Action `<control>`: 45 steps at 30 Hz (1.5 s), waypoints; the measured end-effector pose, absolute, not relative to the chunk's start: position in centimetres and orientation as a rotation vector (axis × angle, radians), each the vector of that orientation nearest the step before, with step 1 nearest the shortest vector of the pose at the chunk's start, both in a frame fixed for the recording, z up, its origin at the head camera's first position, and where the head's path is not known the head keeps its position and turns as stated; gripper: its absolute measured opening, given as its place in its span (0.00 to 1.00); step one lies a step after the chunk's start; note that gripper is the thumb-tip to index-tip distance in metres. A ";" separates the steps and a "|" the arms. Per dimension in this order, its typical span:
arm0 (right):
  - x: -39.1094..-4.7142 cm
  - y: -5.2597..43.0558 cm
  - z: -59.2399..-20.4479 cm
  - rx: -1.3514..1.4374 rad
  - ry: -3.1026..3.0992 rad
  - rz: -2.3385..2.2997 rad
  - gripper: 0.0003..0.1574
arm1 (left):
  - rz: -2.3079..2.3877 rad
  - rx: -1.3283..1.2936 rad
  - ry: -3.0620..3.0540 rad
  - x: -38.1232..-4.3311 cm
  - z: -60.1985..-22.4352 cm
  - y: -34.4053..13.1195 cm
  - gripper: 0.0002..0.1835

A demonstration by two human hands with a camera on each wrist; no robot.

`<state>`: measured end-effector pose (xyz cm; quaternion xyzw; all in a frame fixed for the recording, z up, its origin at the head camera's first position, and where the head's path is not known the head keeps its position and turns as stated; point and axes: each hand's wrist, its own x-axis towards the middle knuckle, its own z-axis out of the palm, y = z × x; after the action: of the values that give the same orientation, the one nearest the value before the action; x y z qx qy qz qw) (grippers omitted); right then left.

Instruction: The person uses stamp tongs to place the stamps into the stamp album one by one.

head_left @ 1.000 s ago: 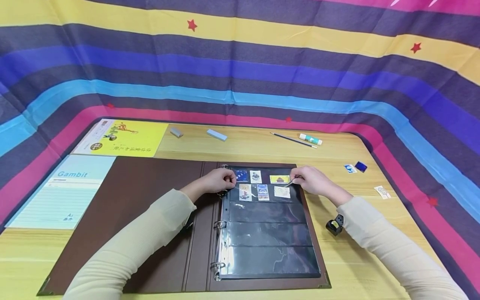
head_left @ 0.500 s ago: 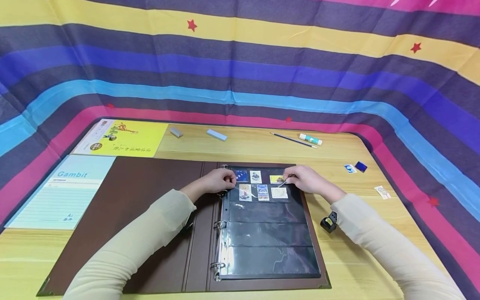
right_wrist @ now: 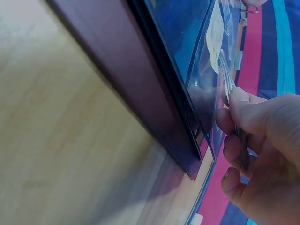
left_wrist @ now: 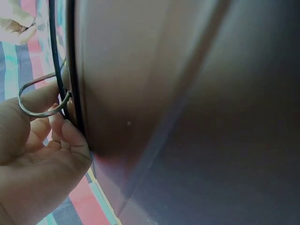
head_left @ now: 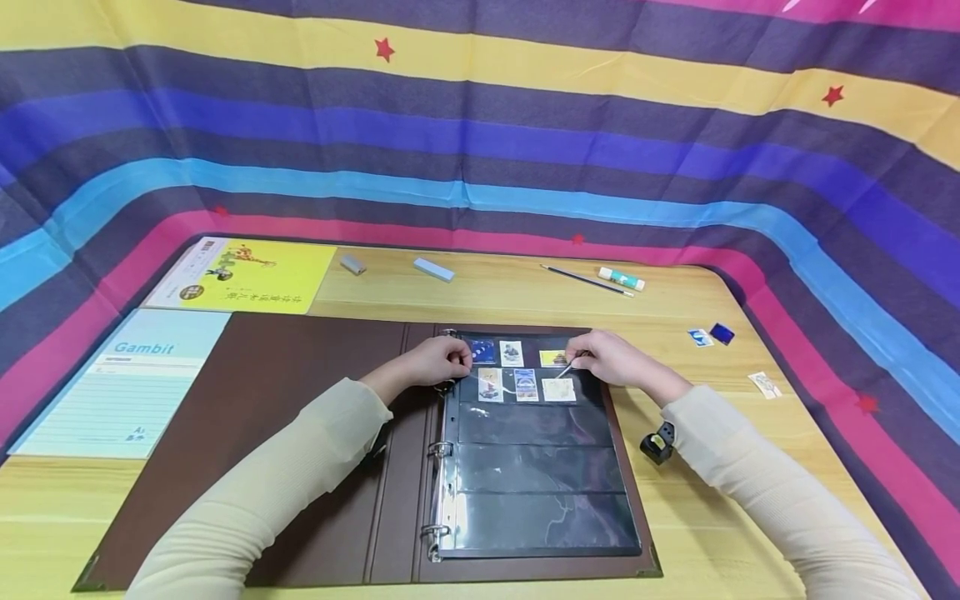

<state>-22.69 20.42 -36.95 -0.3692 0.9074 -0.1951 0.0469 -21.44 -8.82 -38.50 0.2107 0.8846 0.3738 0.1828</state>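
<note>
Beyond a wooden bench (head_left: 495, 296), striped cloth (head_left: 465, 142). On it, spread open, a brown ring album (head_left: 225, 417). Pinching tweezers (right_wrist: 227, 77) in the fingers of the right hand (head_left: 622, 362), with their tips against a cream stamp (head_left: 558, 390), right end of the lower row on the black album page (head_left: 536, 467). Gripping that page's upper ring-side corner with curled fingers of the left hand (head_left: 429, 362). At far right, loose stamps (head_left: 765, 384).

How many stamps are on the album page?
6. Upper row, from left: dark-blue stamp, white stamp, yellow stamp; lower row: tan stamp, blue-and-white stamp, cream stamp. More may be hidden.
</note>
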 end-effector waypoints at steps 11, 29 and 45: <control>-22.0 22.1 -36.0 -0.790 2.931 -0.643 0.02 | 1.093 0.673 2.548 -20.6 -37.7 -9.1 0.02; -19.6 31.7 -36.2 -0.472 3.093 -0.795 0.10 | 1.042 0.869 2.526 -15.0 -37.4 -10.1 0.08; -21.1 38.9 -36.5 0.092 3.097 -0.555 0.14 | 0.916 0.901 2.584 -15.1 -37.8 -9.4 0.09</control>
<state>-21.08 38.94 -36.47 0.0293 0.9839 -0.1764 -0.0033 -15.07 -9.42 -37.80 0.3096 0.8881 0.3148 0.1278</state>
